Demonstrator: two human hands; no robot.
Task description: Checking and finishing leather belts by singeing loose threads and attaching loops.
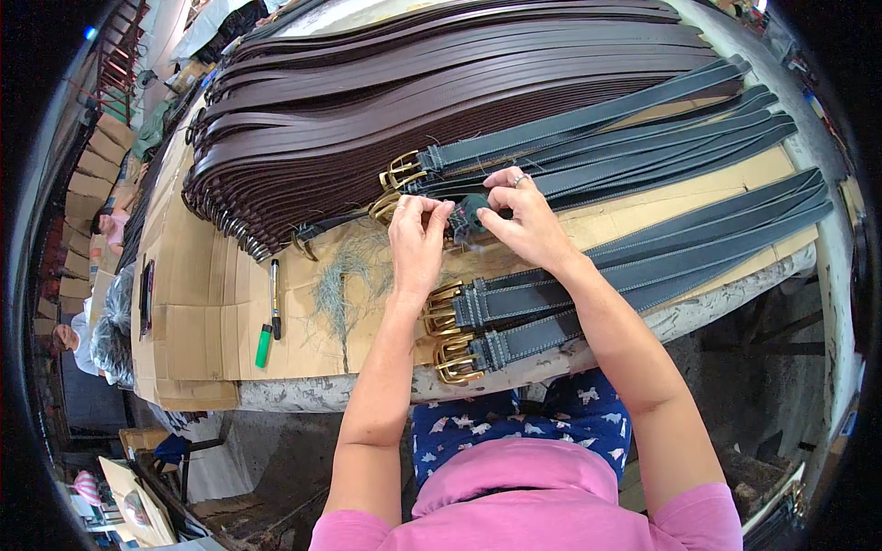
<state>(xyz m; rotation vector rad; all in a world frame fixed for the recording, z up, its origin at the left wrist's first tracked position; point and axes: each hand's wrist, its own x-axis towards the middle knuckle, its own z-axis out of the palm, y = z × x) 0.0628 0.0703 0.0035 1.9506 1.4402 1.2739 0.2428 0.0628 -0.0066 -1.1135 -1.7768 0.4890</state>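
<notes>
My left hand (421, 241) is closed in a pinch beside a gold buckle (382, 208); what its fingertips hold is too small to make out. My right hand (525, 217) grips a small dark piece (469, 212) with greenish and purplish tones, between thumb and fingers; its kind is unclear. Around both hands lie dark grey belts (597, 174) with pale edge stitching, their strap ends pointing right. Fine loose threads stick out near one buckle (404, 169). Nearer me, more grey belts (588, 286) lie under my right forearm, with gold buckles (443, 310) at their left ends.
A thick stack of dark brown belts (432, 83) fills the far side. Left of my hands, a tangle of grey thread clippings (342, 289) lies on cardboard (202, 321). A black marker (275, 298) and a green-capped piece (264, 346) are farther left. Other people sit beyond the table's left end.
</notes>
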